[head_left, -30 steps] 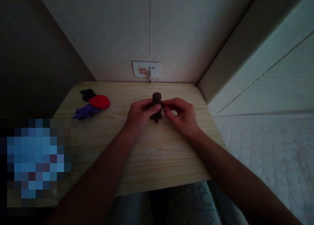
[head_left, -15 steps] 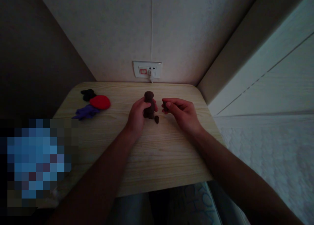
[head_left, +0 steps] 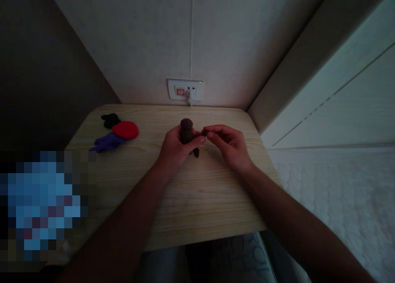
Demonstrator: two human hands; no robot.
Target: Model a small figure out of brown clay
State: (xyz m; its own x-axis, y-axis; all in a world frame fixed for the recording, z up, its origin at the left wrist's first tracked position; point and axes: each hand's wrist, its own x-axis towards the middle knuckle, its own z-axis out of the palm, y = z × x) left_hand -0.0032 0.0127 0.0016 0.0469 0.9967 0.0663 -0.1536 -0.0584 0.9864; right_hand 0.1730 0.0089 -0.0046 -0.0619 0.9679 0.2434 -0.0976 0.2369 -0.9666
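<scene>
Blue capitals [head_left: 246,250] on the pale surface [head_left: 261,270] at bottom read "CH", the rest being unclear.

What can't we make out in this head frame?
Head view:
Lower body of the dark brown, rounded, clay-like figure: behind the left hand.
Full shape of small, dark brown lump: partly covered by the right hand.
Contents of blue patch, lower left: pixelated.
Blue lettering below the pale wooden table: too dim.

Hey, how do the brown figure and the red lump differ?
Colour: the brown figure is dark, the red lump bright. Shape: the figure has a round ball atop a body; the lump is one smooth rounded mass. State: the left hand holds the figure; no hand touches the lump. Each shows one plain colour.
</scene>
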